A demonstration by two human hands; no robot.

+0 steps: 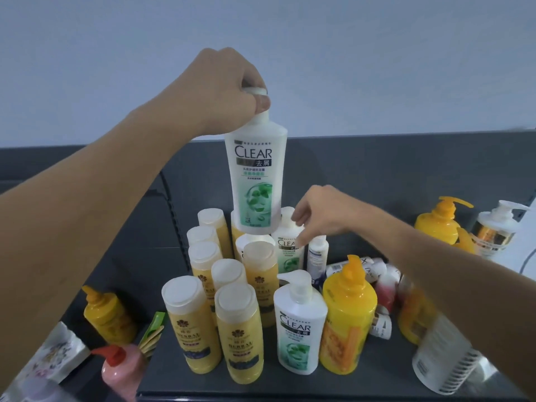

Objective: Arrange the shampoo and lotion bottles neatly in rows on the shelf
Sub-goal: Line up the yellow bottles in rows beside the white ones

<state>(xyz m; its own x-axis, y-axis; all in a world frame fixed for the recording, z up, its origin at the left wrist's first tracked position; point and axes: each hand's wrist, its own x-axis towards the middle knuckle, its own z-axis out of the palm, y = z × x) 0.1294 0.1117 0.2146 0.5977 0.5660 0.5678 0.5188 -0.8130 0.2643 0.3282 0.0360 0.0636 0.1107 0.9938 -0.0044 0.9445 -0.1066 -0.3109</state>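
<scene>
My left hand (232,82) grips the cap of a white Clear shampoo bottle (256,175) and holds it upright in the air above the group. My right hand (322,213) reaches in with loose fingers at the top of a second Clear bottle (287,253) standing at the back; I cannot tell if it touches. Several yellow herbal bottles (191,323) stand in rows on the dark grey shelf (377,372). A white Clear pump bottle (298,329) and a yellow pump bottle (348,317) stand at the front right.
Small Dove bottles (374,271) lie tumbled behind the yellow pump bottle. Left of the shelf are a yellow pump bottle (107,314), a pink one (121,369) and a pouch (52,355). At right stand a yellow dispenser (438,224), a gold-banded pump bottle (496,227) and a white ribbed bottle (443,358).
</scene>
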